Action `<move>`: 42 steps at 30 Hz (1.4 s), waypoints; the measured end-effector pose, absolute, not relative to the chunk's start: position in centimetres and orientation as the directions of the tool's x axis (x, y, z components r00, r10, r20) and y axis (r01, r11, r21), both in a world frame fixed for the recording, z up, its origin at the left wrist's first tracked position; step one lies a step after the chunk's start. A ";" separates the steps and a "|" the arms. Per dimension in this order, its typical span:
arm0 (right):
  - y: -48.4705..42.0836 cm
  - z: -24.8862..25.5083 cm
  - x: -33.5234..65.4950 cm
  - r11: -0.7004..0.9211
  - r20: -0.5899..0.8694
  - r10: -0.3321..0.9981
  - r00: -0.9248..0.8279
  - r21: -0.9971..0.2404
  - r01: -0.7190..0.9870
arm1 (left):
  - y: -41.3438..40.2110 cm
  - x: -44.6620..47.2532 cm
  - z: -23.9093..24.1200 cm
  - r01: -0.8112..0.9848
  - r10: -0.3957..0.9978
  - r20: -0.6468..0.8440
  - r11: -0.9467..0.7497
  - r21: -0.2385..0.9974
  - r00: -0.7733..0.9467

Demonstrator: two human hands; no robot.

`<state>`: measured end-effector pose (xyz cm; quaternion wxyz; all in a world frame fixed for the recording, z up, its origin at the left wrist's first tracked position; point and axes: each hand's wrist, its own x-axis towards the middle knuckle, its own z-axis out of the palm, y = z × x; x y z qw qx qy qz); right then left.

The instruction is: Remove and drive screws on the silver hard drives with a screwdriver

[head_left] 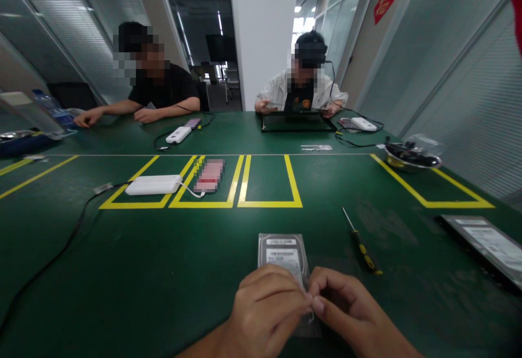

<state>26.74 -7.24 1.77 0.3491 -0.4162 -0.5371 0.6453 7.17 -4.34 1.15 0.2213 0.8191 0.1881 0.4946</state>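
In the head view a silver hard drive (282,252) with a white label lies flat on the green table, partly hidden behind my hands. Just over its near end, my left hand (267,306) and my right hand (348,306) meet fingertip to fingertip. Both are closed in a pinch. Something small and pale shows at the fingertips, too small to name. To the right of the hands rests a screwdriver (362,249) with a black and yellow handle, its tip pointing away from me.
A second drive-like device (487,244) lies at the right edge. Yellow tape rectangles (269,204) mark the table. A white power bank (154,184) is cabled to a phone (210,176). A bowl (412,159) holds dark items. Two people sit opposite, one holding a dark panel (299,122).
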 end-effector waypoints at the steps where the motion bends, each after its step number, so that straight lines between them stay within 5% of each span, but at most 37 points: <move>1: -7.2 1.7 26.8 -0.183 -0.160 0.897 -0.412 -0.983 -0.017 | -4.4 7.2 1.2 0.095 0.523 0.728 -0.835 0.542 0.443; 29: -7.1 1.7 26.7 -0.094 -0.103 0.937 -0.334 -0.995 0.044 | -4.1 7.6 1.5 0.223 0.486 0.725 -0.872 0.435 0.489; 34: -7.1 2.2 27.3 0.042 -0.017 0.967 -0.256 -0.974 0.223 | -3.4 7.5 1.9 0.188 0.506 0.731 -0.859 0.477 0.458; 38: -6.2 2.0 29.3 0.243 0.162 0.969 -0.186 -0.756 0.607 | -1.8 7.1 2.3 0.239 0.606 0.677 -0.792 0.561 0.419; 42: -4.9 1.4 32.0 0.265 0.353 0.921 -0.163 -0.265 0.927 | 0.5 6.9 2.1 0.340 0.697 0.567 -0.713 0.613 0.439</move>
